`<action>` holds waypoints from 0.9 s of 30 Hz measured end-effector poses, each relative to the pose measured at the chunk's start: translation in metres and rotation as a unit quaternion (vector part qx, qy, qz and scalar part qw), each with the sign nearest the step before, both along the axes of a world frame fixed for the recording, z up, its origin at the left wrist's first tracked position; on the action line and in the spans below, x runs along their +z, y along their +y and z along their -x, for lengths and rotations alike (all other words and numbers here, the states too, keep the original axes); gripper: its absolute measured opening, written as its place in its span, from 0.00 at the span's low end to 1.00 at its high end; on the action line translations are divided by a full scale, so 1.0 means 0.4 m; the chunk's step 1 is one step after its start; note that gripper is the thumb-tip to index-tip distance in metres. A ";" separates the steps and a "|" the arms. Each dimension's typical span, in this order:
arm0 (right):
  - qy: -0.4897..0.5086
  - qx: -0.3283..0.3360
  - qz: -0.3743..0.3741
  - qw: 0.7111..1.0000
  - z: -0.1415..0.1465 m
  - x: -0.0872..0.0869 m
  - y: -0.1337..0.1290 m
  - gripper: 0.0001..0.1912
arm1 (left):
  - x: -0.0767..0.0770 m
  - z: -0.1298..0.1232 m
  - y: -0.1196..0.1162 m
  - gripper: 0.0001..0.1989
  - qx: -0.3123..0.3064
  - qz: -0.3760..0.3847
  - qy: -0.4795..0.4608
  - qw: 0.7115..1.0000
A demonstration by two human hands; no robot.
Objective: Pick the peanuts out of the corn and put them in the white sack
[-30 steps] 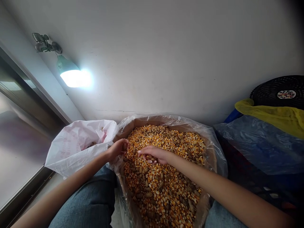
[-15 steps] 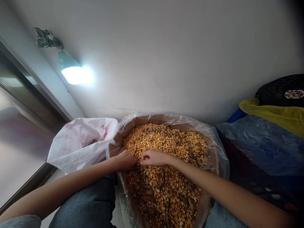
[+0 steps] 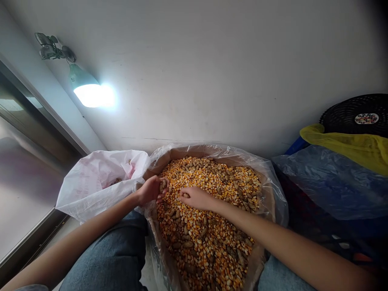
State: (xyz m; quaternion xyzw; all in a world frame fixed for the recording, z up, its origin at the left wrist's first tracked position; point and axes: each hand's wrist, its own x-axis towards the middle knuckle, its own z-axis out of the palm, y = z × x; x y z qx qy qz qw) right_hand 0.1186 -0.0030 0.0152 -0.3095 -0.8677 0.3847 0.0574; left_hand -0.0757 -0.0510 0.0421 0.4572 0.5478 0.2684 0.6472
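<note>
- Left hand [image 3: 151,190] grips nuts [image 3: 163,186]: cup it snugly so none drop.
- Right hand [image 3: 197,198] is curled closed; can't tell what's inside.
- Hold both low over the corn [image 3: 197,220].

Curled fingers of the left hand [image 3: 151,190] partly cover the peanuts [image 3: 164,186] in it, so their number cannot be told. The right hand [image 3: 197,198] is curled inward, hiding its palm. The near rim of the white sack [image 3: 91,201] hides most of its contents, and its faded print is illegible. The bottom edge cuts off the clear plastic liner [image 3: 165,273], the maize kernels [image 3: 212,268] and the jeans [image 3: 106,258]. The right edge crops the black openwork basket [image 3: 339,115], its label too small to read, and the yellow mesh [image 3: 357,145]. Glare swallows the outline of the lamp [image 3: 83,79].
</note>
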 end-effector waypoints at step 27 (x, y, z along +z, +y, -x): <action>0.241 -0.051 0.512 0.823 -0.037 0.044 0.036 0.12 | -0.048 -0.061 -0.024 0.09 -0.399 -0.256 0.512 0.716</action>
